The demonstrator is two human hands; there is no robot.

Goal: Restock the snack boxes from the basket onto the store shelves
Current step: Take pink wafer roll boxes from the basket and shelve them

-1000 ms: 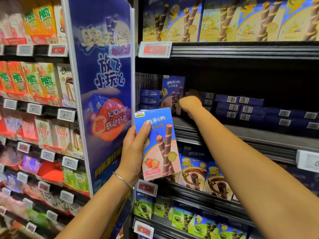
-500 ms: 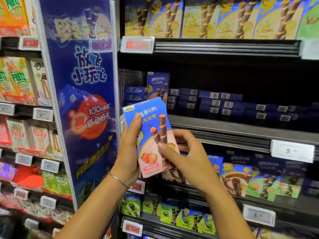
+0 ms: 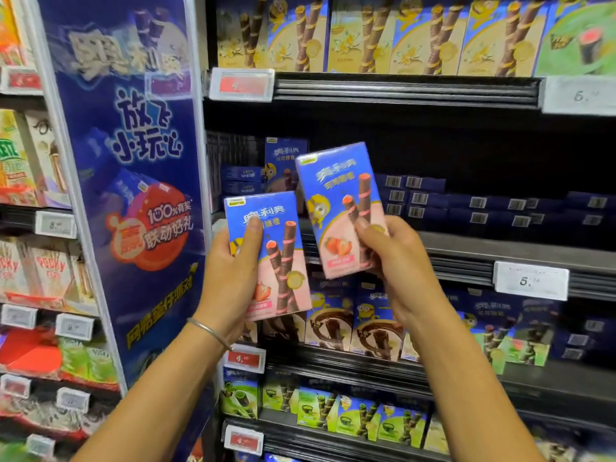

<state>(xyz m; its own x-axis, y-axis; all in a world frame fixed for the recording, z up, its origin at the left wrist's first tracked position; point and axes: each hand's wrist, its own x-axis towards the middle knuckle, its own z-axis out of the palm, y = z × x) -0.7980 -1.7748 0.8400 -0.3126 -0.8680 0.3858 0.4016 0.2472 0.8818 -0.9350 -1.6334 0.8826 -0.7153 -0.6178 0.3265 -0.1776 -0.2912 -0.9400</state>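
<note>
Gripping one strawberry snack box upright in the left hand, thumb across the front, fingers behind. Pinching a second strawberry box near its lower right corner in the right hand, top leaning slightly left. Both held in the air, close side by side, before the front edge of the middle shelf near its left end, resting on nothing. On that shelf: dark blue boxes stacked flat along the back, one upright box at the back left corner. Thin bracelet on the left wrist. Tall blue banner just left of the shelf.
</note>
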